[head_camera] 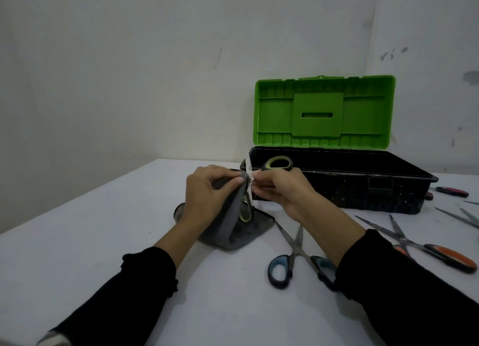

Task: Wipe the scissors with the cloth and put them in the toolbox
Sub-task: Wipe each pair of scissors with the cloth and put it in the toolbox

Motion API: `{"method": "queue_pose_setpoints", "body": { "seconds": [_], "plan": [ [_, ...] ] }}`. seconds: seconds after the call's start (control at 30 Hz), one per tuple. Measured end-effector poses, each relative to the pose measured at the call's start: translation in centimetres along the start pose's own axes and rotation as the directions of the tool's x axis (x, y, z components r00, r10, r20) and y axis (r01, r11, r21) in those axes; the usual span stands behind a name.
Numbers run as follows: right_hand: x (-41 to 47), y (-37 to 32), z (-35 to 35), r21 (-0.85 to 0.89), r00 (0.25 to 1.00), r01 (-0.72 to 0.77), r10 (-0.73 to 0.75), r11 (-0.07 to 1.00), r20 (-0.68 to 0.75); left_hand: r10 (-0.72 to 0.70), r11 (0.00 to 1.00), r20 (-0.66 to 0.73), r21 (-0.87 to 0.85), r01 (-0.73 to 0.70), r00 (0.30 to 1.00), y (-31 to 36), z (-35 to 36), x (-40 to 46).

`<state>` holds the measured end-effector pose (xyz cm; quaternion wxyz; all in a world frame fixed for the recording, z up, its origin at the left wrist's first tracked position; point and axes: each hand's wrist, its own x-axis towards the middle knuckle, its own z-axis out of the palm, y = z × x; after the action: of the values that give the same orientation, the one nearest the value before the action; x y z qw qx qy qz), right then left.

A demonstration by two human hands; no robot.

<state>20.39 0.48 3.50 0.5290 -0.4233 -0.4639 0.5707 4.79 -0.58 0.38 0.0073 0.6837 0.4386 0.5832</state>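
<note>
My right hand (pixel 280 190) grips a pair of scissors with black and yellow-green handles (pixel 277 163), spread open just in front of the toolbox's left end. One handle loop shows above my fingers, the other hangs below near the cloth. My left hand (pixel 207 193) pinches the grey cloth (pixel 233 226) around a blade near the pivot; the cloth's lower part trails onto the table. The toolbox (pixel 363 190) is black, with its green lid (pixel 324 112) standing open behind it.
Blue-handled scissors (pixel 293 252) lie open on the white table (pixel 103 216) under my right forearm. Orange-handled scissors (pixel 427 247) lie to the right, red-handled scissors (pixel 451 191) beside the toolbox, and more blades at the right edge. Walls close off the back.
</note>
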Motion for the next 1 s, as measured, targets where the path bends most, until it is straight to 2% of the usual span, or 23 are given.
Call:
{"method": "queue_pose_setpoints", "body": {
  "seconds": [0.07,0.23,0.37,0.47,0.57,0.7,0.87,1.0],
  "plan": [
    [-0.2,-0.1,0.3,0.009,1.000,-0.017,0.017,1.000,0.012,0.005,1.000,0.005,-0.004,-0.005,1.000,0.0,0.0,-0.2],
    [-0.6,0.4,0.8,0.031,0.999,-0.002,0.001,1.000,0.042,-0.150,0.986,0.061,-0.068,0.154,0.987,0.2,-0.4,0.0],
    [-0.6,-0.3,0.2,-0.057,0.998,0.042,-0.039,0.997,0.054,-0.181,0.976,0.030,0.125,0.176,0.983,0.1,-0.1,0.1],
    [-0.5,-0.9,-0.2,-0.069,0.997,0.063,-0.059,0.996,0.051,-0.227,0.968,-0.019,0.105,0.228,0.974,-0.4,-0.5,0.3],
    [-0.5,-0.5,0.3,-0.079,0.997,0.061,-0.057,0.995,0.048,-0.177,0.984,0.068,-0.019,0.179,0.982,-0.6,-0.8,0.1],
    [-0.4,0.2,1.1,0.048,0.996,0.035,-0.039,0.998,0.081,-0.166,0.982,0.035,-0.088,0.169,0.985,0.1,-0.5,0.2],
    [-0.3,-0.3,0.4,0.027,0.997,0.030,-0.031,0.999,0.076,-0.198,0.980,0.104,0.036,0.195,0.975,-0.5,-0.6,0.4],
    [-0.1,-0.8,-0.5,0.042,0.996,0.057,-0.060,0.997,0.064,-0.175,0.984,0.124,0.058,0.169,0.977,-1.5,-1.2,0.5]
  ]
}}
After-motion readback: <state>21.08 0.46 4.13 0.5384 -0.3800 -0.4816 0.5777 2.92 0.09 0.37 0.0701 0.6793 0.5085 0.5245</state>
